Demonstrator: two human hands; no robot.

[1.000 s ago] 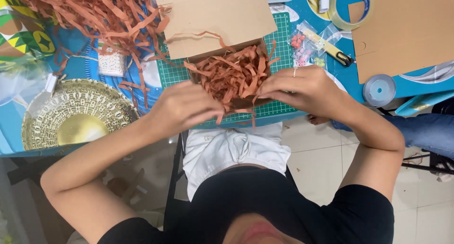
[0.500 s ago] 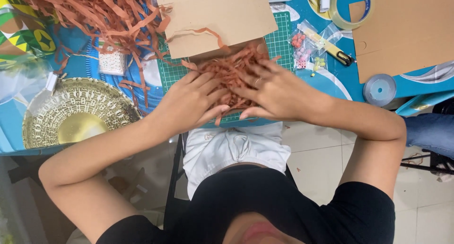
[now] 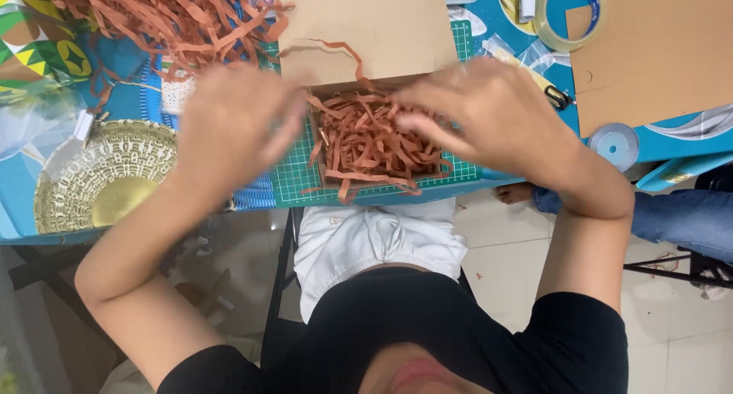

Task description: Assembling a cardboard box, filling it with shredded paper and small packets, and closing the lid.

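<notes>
A small open cardboard box (image 3: pixel 317 146) sits on a green cutting mat (image 3: pixel 294 179) and is filled with brown shredded paper strips (image 3: pixel 370 142). Its lid (image 3: pixel 366 27) lies folded back behind it. My left hand (image 3: pixel 233 123) hovers left of the box, blurred, with fingers apart and nothing in it. My right hand (image 3: pixel 492 111) hovers over the box's right edge, fingers spread, fingertips just above the strips.
A loose pile of brown shredded paper (image 3: pixel 153 12) lies at the back left. A gold patterned tray (image 3: pixel 76 180) stands at the left. A tape roll (image 3: pixel 565 16), a cardboard sheet (image 3: pixel 664 50) and a round spool (image 3: pixel 615 143) are at the right. Another person's leg (image 3: pixel 679 218) is beside the table.
Both hands were pressing down on the strips in the box. They have lifted and moved apart, the left to the left and the right to the right, uncovering the filled box.
</notes>
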